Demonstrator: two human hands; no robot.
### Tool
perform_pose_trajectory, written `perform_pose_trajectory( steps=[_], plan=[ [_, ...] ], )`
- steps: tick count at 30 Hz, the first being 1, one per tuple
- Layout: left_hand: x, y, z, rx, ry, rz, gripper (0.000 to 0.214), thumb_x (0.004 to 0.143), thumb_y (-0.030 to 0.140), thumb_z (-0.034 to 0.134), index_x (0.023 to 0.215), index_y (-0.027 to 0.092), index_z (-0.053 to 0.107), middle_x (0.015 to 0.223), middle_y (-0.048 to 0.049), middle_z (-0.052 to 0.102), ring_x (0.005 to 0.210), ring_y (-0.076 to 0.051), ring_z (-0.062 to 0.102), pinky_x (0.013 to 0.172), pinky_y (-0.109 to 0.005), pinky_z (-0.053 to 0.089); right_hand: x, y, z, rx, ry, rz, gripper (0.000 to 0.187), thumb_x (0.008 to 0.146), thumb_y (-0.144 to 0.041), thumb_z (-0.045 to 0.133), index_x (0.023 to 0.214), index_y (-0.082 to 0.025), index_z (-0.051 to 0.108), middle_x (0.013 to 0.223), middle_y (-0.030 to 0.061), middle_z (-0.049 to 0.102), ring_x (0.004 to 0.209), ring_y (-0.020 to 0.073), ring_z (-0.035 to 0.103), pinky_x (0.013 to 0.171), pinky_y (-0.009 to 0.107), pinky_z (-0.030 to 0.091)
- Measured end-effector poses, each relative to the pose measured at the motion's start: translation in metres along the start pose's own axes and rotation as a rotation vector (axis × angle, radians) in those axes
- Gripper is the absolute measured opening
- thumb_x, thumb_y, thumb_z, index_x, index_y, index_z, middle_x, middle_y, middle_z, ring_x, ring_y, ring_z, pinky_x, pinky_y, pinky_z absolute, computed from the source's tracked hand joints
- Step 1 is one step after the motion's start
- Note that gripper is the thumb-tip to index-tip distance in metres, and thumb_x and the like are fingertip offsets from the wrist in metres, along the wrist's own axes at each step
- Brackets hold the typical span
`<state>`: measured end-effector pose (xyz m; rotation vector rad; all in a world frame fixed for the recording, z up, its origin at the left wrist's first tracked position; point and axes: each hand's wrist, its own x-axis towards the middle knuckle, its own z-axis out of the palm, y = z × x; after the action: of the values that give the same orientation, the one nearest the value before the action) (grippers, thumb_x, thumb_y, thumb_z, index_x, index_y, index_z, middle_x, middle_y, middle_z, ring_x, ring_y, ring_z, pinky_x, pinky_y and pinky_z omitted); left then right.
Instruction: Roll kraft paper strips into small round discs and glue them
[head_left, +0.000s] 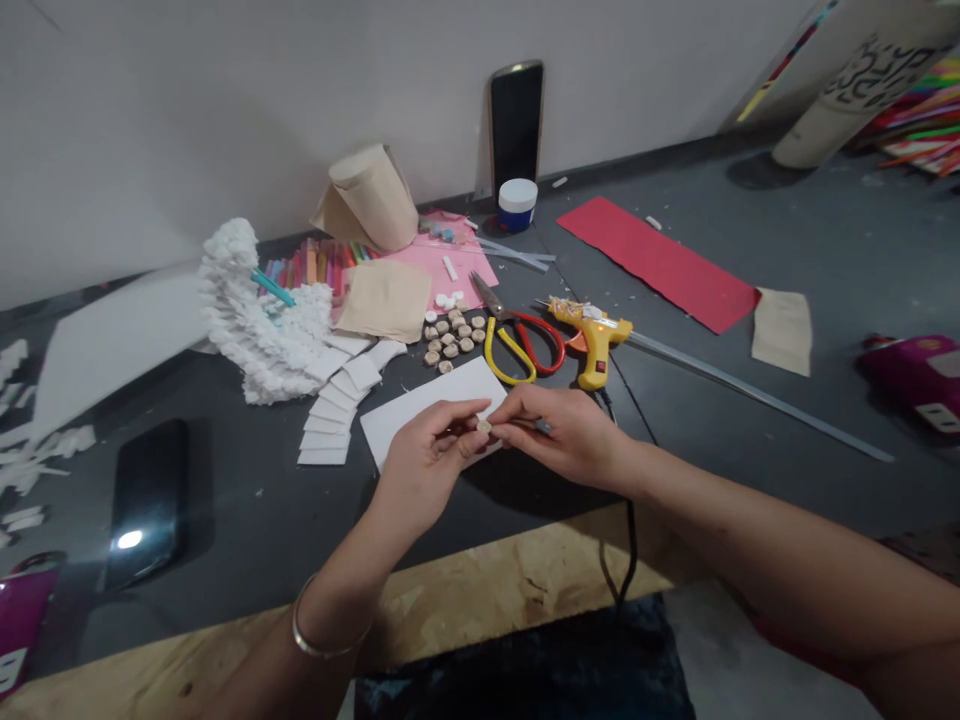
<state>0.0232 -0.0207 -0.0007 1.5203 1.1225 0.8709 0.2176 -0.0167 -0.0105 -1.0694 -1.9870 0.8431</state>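
My left hand (420,460) pinches a small beige roundish piece (484,427) between thumb and fingers. From the other side, the fingertips of my right hand (566,432) are closed on the same piece. Both hands hover over a white card (431,400) near the table's front. Just beyond the card lies a cluster of similar beige discs (454,340), with several small white pieces (450,300) behind them. Scissors with one red and one yellow handle (517,350) lie beside the discs. To their right is a yellow glue gun (596,345).
Folded white paper strips (334,415) and a fluffy white craft piece (262,330) lie on the left, near a black phone (150,490). A beige roll (375,195), a blue jar (517,207) and another phone (517,130) stand behind. Red paper (660,260) and a clear glue stick (757,395) lie right.
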Motion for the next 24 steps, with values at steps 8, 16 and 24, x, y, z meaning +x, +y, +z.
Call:
perform_pose_trajectory(
  steps=[8, 16, 24],
  plan=[
    [-0.0002, 0.0025, 0.0021, 0.073, 0.061, 0.043, 0.015, 0.088, 0.031, 0.062, 0.091, 0.020, 0.072, 0.086, -0.0028, 0.070, 0.071, -0.012, 0.065, 0.068, -0.023, 0.053, 0.0010, -0.0003, 0.0028, 0.026, 0.051, 0.109, 0.004, 0.086, -0.022, 0.062, 0.088, -0.019, 0.061, 0.074, -0.0003, 0.071, 0.063, 0.0106, 0.065, 0.057, 0.018, 0.046],
    [-0.0001, 0.0000, 0.0044, 0.047, 0.072, 0.007, 0.015, 0.088, 0.033, 0.063, 0.091, 0.020, 0.071, 0.088, -0.0018, 0.069, 0.073, -0.012, 0.066, 0.070, -0.024, 0.053, -0.0004, 0.0028, 0.0028, -0.124, 0.027, 0.008, 0.008, 0.088, -0.022, 0.057, 0.084, -0.019, 0.063, 0.070, -0.0006, 0.067, 0.060, 0.0102, 0.060, 0.055, 0.018, 0.040],
    [-0.0011, -0.0048, 0.0033, 0.092, 0.080, 0.021, 0.015, 0.086, 0.035, 0.066, 0.090, 0.021, 0.070, 0.087, -0.0028, 0.069, 0.079, -0.016, 0.066, 0.073, -0.027, 0.052, -0.0015, 0.0005, 0.0048, -0.105, 0.022, 0.038, 0.007, 0.088, -0.023, 0.058, 0.085, -0.019, 0.063, 0.072, -0.0003, 0.069, 0.059, 0.0103, 0.062, 0.053, 0.018, 0.041]
  ],
)
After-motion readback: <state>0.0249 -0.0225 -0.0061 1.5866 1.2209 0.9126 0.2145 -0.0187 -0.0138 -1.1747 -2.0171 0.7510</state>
